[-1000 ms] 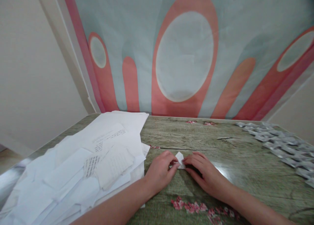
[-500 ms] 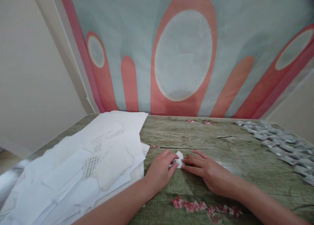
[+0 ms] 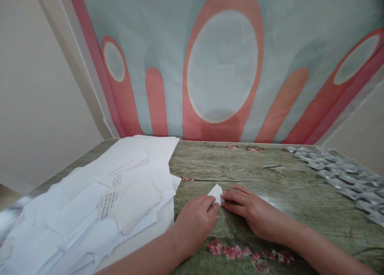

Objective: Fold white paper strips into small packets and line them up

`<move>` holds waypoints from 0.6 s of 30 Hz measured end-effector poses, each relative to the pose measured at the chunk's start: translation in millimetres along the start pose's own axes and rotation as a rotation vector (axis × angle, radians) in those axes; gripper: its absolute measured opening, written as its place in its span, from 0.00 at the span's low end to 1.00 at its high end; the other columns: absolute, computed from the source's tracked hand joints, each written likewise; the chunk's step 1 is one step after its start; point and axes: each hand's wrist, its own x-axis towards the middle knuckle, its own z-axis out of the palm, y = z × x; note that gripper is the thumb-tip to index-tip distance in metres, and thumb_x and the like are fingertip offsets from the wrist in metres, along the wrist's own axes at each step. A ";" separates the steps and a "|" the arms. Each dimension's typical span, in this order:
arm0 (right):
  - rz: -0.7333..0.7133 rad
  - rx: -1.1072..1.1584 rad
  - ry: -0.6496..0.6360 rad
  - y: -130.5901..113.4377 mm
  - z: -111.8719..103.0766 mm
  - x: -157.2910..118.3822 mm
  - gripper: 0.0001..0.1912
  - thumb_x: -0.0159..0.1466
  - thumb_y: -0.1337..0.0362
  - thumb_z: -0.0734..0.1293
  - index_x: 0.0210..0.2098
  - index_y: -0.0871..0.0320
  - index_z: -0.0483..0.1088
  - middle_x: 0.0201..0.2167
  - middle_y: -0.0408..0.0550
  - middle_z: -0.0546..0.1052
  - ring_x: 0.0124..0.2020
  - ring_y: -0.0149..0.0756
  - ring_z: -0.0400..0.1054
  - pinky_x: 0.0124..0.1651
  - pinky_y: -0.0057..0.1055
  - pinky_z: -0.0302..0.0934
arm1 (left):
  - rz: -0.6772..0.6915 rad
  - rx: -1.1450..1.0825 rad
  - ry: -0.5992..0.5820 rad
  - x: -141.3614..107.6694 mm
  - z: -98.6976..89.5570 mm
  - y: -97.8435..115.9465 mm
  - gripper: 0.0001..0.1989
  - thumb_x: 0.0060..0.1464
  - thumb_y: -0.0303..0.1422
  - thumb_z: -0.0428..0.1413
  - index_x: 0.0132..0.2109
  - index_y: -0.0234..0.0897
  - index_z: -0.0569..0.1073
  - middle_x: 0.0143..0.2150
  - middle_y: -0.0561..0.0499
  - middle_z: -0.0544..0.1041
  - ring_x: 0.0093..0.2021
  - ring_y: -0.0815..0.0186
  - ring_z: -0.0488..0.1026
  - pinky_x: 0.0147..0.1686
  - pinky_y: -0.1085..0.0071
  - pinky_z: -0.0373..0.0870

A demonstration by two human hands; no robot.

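A small folded piece of white paper (image 3: 215,192) lies on the wood-patterned table between my hands. My left hand (image 3: 196,219) is closed at its lower left edge, with fingers together and fingertips on the paper. From the right, my right hand (image 3: 250,207) rests with its fingers stretched out and a little apart, the fingertips touching the paper's right edge. The paper's lower part is hidden by the fingers of my left hand.
A wide heap of white paper sheets (image 3: 141,171), some printed, covers the left side. Rows of folded grey-white paper pieces (image 3: 339,173) lie at the right. The table (image 3: 210,159) meets a patterned backdrop (image 3: 222,67) behind.
My left hand has shifted slightly down, and its fingers have drawn closer together. More of the paper's upper left part shows. My right hand has barely moved.
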 end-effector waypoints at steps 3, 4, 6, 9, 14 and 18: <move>0.004 0.023 0.009 -0.5 -1.2 0.0 0.30 0.56 0.78 0.58 0.57 0.53 0.60 0.55 0.52 0.65 0.56 0.40 0.58 0.61 0.49 0.43 | -0.005 0.029 -0.005 -4.4 1.9 6.7 0.18 0.53 0.31 0.56 0.51 0.30 0.66 0.49 0.43 0.70 0.48 0.57 0.67 0.48 0.61 0.68; 0.006 0.034 0.013 -0.9 -1.9 -0.1 0.31 0.56 0.78 0.58 0.57 0.53 0.60 0.55 0.52 0.65 0.56 0.40 0.58 0.62 0.48 0.43 | -0.005 0.030 -0.003 -5.1 3.0 7.5 0.20 0.53 0.32 0.56 0.52 0.30 0.65 0.51 0.43 0.69 0.49 0.56 0.66 0.49 0.61 0.68; 0.018 0.056 0.017 -1.6 -3.4 -0.5 0.32 0.55 0.80 0.58 0.57 0.54 0.60 0.55 0.52 0.66 0.56 0.38 0.58 0.62 0.46 0.43 | -0.006 0.026 -0.002 -5.7 4.9 7.3 0.21 0.53 0.33 0.56 0.53 0.30 0.64 0.53 0.43 0.68 0.51 0.56 0.65 0.51 0.60 0.66; 0.029 0.088 0.019 -1.2 -4.7 -1.0 0.33 0.53 0.81 0.57 0.57 0.57 0.60 0.55 0.52 0.67 0.56 0.36 0.58 0.62 0.43 0.44 | -0.013 0.014 -0.018 -5.2 5.0 5.3 0.21 0.55 0.33 0.54 0.54 0.31 0.64 0.54 0.44 0.67 0.52 0.56 0.64 0.52 0.61 0.65; 0.005 0.117 0.032 3.7 -1.9 -1.4 0.32 0.53 0.80 0.57 0.56 0.57 0.62 0.54 0.52 0.67 0.55 0.37 0.59 0.63 0.44 0.43 | -0.021 0.000 -0.028 -5.2 2.1 5.4 0.20 0.55 0.33 0.54 0.54 0.32 0.64 0.54 0.44 0.66 0.52 0.58 0.63 0.53 0.62 0.64; -0.006 0.109 0.037 6.1 0.9 -1.9 0.32 0.54 0.80 0.58 0.57 0.56 0.61 0.55 0.52 0.67 0.56 0.37 0.59 0.62 0.45 0.43 | -0.026 -0.013 -0.022 -6.1 2.5 6.5 0.20 0.55 0.32 0.53 0.54 0.33 0.64 0.55 0.44 0.66 0.52 0.57 0.63 0.53 0.61 0.63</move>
